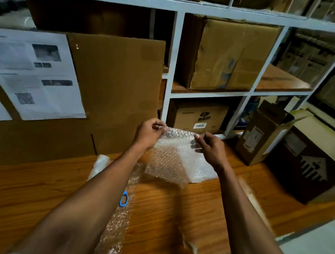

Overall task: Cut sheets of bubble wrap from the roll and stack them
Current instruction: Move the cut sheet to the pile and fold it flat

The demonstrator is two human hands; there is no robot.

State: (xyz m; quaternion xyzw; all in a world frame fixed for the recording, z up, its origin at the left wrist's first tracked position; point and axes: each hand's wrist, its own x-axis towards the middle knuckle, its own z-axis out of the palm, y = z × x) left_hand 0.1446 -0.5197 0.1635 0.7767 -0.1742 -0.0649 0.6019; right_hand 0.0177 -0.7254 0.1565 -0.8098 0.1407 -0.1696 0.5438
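A cut sheet of bubble wrap (176,158) hangs in the air above the wooden table (172,212). My left hand (149,133) pinches its top left corner and my right hand (209,146) pinches its top right corner. The sheet's lower edge droops toward the table. A long strip of bubble wrap (116,226) runs down the table toward me, mostly under my left forearm. The roll end (99,166) shows at the left of that forearm. Blue-handled scissors (124,199) lie on the strip, only one handle loop visible.
A large flat cardboard sheet (114,90) with printed papers (35,71) leans at the back left. White shelving (172,63) holds cardboard boxes. An open carton (261,135) and a dark box (310,167) stand at the table's right. A loose wrap scrap (193,247) lies near the front edge.
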